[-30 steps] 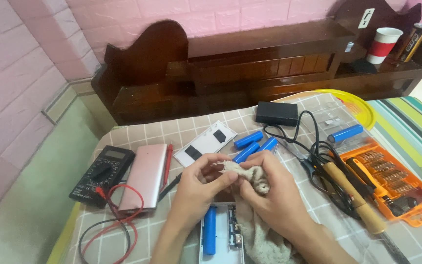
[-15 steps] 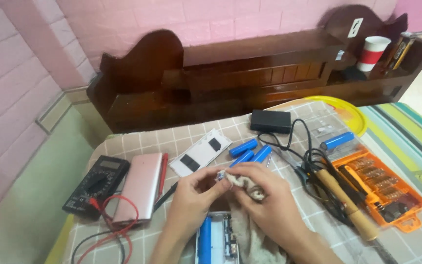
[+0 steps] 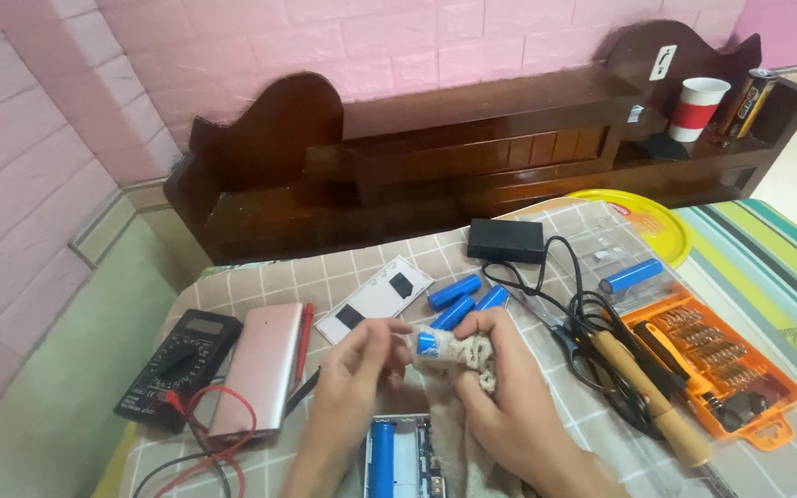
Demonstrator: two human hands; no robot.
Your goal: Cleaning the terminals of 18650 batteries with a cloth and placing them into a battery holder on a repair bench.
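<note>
The right hand (image 3: 500,387) is wrapped around a cloth (image 3: 461,352) with a blue cell (image 3: 427,343) bundled in it, thumb and fingers pressed together on the fabric so that only the cell's near end pokes out to the left of the grip. The left hand (image 3: 357,364) meets it there, fingertips pinched toward that bare end, though whether they touch the metal or only the cloth edge is hard to tell. To wipe well, I judge the cloth hand should stay firm and the other hand should twist the cell, so that the whole sleeve passes under the fabric and not just one side. Bare fingers are best kept off both end caps at once. Just below the grip lies an open case (image 3: 398,461) with another blue cell seated in it; just above the grip lie three loose cells (image 3: 458,300) on the table (image 3: 260,277), touching or nearly so. Left of the hands sit a pink power bank (image 3: 260,369) and a multimeter (image 3: 177,364) with red leads; right of them, well apart, lie a soldering iron (image 3: 648,397) and an orange bit set (image 3: 721,369).
</note>
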